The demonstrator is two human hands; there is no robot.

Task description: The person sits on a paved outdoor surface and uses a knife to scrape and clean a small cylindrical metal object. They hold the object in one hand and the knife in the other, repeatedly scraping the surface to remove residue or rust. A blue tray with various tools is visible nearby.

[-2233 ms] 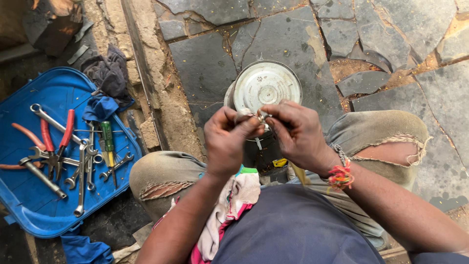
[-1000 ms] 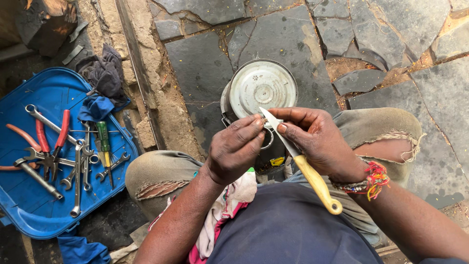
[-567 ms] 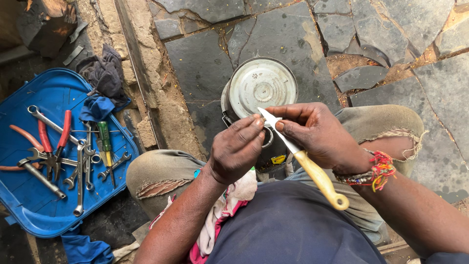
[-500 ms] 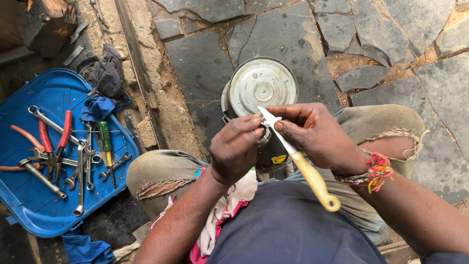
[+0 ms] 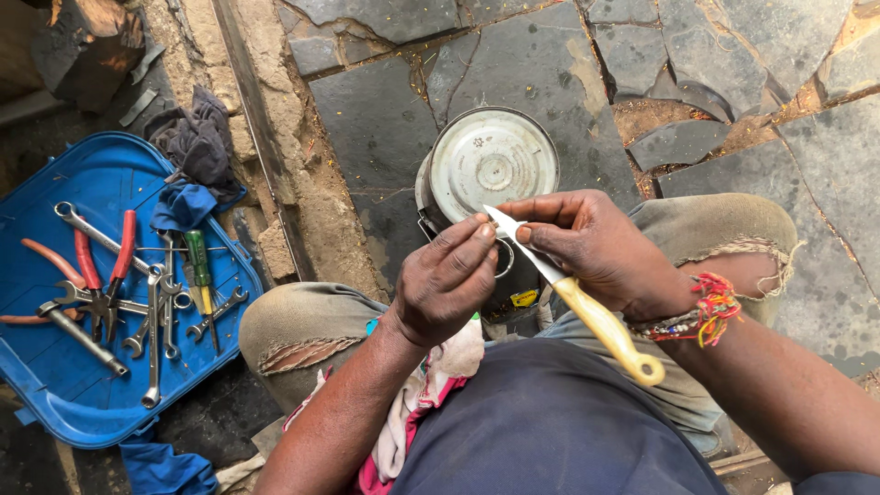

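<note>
Closest to the camera, a seated person's lap w/ a pink-and-white rag [image 5: 417, 412] draped on it. Right hand [image 5: 596, 247] is closed around a yellow-handled knife [image 5: 568, 293], blade tip up, thumb on the spine. Left hand [image 5: 449, 280] pinches something small at the blade's tip; what it is can't be made out. Beyond sits a round metal canister [image 5: 490, 165] on cracked stone; a blue tray [image 5: 55, 403] w/ pliers and wrenches lies far left. Risk: fingertips touch the edge, so a slip could cut them.

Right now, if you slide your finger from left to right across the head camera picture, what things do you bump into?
Blue plastic tool tray → red-handled pliers → green-handled screwdriver → left hand → yellow-handled knife → colourful thread bracelet.
</note>
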